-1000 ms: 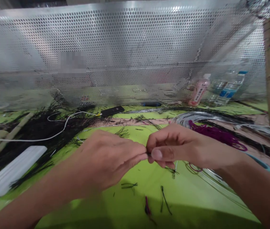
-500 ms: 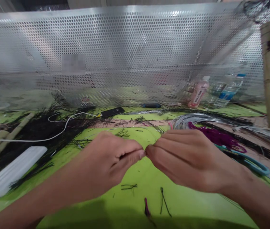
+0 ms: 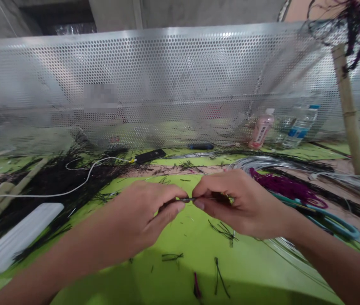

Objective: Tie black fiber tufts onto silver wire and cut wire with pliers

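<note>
Between my two hands runs a short thin dark strand [image 3: 188, 199], held level above the green table surface [image 3: 167, 237]. My left hand [image 3: 148, 209] is closed, with thumb and forefinger pinching the strand's left end. From the other side, my right hand [image 3: 240, 203] pinches it between thumb and fingertips, a small gap from the left. Most of the strand is hidden inside the fingers. Below the hands lie several dark thread pieces [image 3: 172, 256], a forked one [image 3: 218, 271] and a small purple and black bit [image 3: 196, 286].
A perforated metal panel [image 3: 173, 84] stands at the back. Blue-handled scissors [image 3: 341, 224], purple thread [image 3: 289, 188] and a bundle of silvery wire [image 3: 256, 162] lie at right. Two bottles, one pink [image 3: 261, 129], lean near the panel. A black power bank [image 3: 149, 156] has a white cable.
My right hand has turned so its thumb shows, and the fingertips have drawn slightly apart, baring the dark strand. The view has tilted up a little.
</note>
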